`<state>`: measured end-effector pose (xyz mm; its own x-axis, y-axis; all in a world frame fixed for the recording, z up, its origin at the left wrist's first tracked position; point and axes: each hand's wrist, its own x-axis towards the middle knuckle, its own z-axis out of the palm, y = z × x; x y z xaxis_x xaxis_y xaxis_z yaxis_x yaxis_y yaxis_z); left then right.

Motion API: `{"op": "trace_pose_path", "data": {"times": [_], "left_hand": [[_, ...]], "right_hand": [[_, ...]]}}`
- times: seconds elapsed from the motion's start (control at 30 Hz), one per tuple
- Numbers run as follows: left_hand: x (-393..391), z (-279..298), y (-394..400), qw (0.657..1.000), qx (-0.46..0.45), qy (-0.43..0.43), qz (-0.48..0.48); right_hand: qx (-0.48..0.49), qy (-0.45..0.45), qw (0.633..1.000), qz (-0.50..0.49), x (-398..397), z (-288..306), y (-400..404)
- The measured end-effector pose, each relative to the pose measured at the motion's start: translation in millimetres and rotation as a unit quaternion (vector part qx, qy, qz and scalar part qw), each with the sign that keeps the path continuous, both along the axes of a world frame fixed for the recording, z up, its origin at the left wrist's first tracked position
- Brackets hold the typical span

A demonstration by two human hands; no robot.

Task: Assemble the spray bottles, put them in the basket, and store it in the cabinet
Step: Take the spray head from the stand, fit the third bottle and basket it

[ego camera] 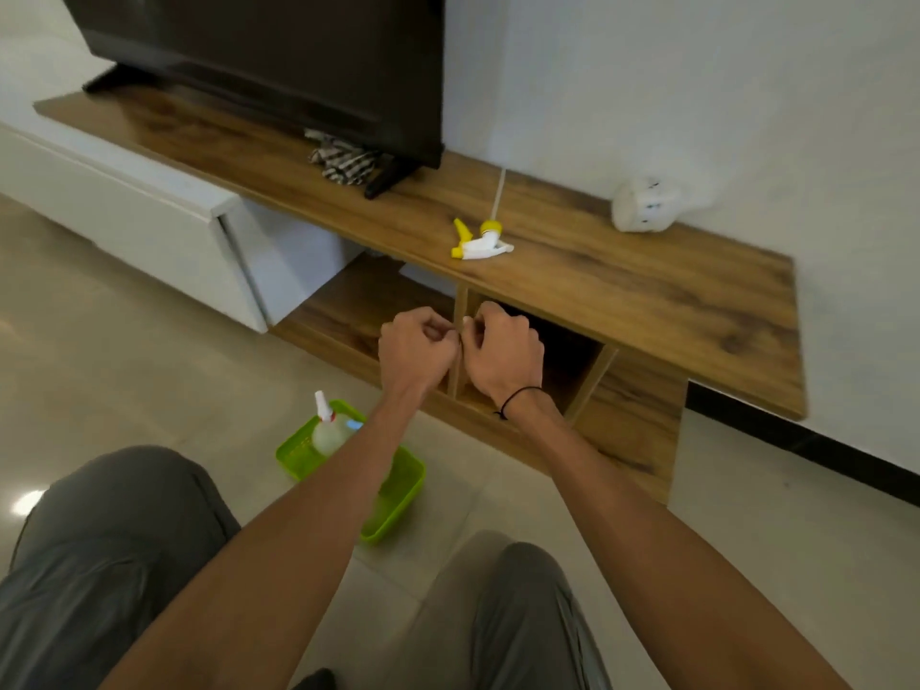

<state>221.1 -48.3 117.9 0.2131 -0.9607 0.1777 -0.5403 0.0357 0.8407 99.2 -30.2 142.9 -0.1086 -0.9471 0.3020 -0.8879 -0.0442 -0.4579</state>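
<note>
My left hand (415, 348) and my right hand (503, 351) are both closed into fists, knuckles almost touching, in front of the cabinet's upright divider (459, 301). A tiny white bit shows between them; I cannot tell what it is. A yellow-and-white spray head (482, 241) with its long tube lies loose on the wooden top. A white bottle-like object (644, 204) lies on its side at the back right. On the floor below my left forearm sits a green basket (398, 505) holding a clear spray bottle (328, 430) with a red-and-white head.
The low wooden cabinet (647, 301) has open compartments (567, 361) behind my hands and a white door (149, 226) swung open at left. A black TV (279, 57) and a striped cloth (341, 159) stand on the top. My knees are at the bottom.
</note>
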Motion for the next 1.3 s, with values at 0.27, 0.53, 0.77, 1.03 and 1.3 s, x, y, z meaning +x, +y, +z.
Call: {"op": "trace_pose_path", "data": {"times": [0.27, 0.53, 0.77, 1.03, 1.3], "left_hand": [[-45.1, 39.7, -23.4, 0.996, -0.076, -0.032, -0.037], [-47.2, 52.3, -73.9, 0.977, -0.128, -0.168, -0.038], [-51.8, 52.8, -115.4, 0.93, -0.029, -0.354, -0.093], [-58.6, 56.4, -122.3, 0.894, -0.134, -0.403, -0.144], [-88.4, 76.2, -109.1, 0.835, -0.302, -0.404, -0.218]], "right_hand": [[-0.039, 0.005, 0.999, -0.034, -61.5, 28.5, -5.1], [-0.047, 0.003, 0.998, -0.046, -84.4, 35.9, -31.2], [-0.036, 0.006, 0.999, -0.037, -101.0, 24.5, -56.3], [-0.051, 0.008, 0.999, -0.014, -109.7, 15.8, -80.2], [-0.065, -0.046, 0.996, 0.047, -119.8, 29.8, -112.1]]}}
